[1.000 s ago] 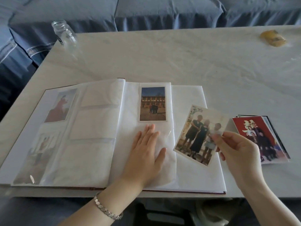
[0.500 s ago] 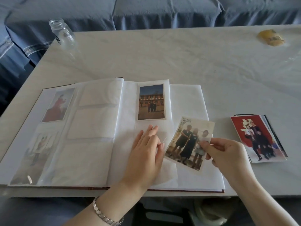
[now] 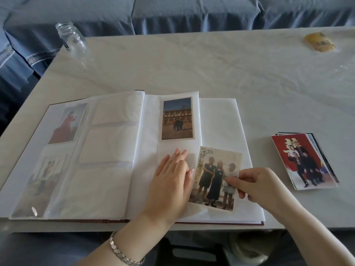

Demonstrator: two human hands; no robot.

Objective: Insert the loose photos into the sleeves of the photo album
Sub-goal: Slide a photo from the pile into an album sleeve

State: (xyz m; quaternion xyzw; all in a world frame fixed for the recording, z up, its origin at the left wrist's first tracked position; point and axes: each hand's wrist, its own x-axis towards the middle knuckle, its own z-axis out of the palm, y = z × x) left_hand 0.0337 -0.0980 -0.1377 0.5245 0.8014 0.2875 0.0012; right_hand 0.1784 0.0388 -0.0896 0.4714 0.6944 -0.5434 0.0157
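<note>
The photo album (image 3: 107, 150) lies open on the table, with a photo of a building (image 3: 177, 118) in the top sleeve of its right page. My left hand (image 3: 171, 181) lies flat on the empty sleeve below it, fingers straight. My right hand (image 3: 255, 186) pinches a loose photo of three people (image 3: 213, 175) by its right edge. The photo's left edge meets my left fingertips at the sleeve's opening. A stack of loose photos (image 3: 304, 161), red one on top, lies right of the album.
A glass jar (image 3: 72, 39) stands at the table's far left corner. A yellow packet (image 3: 319, 42) lies at the far right. A blue sofa (image 3: 172, 12) runs behind the table. The left page holds two photos (image 3: 66, 123) in sleeves.
My right hand has brought the three-people photo down and left, from above the page to the sleeve's edge beside my left hand. My left hand stayed on the sleeve.
</note>
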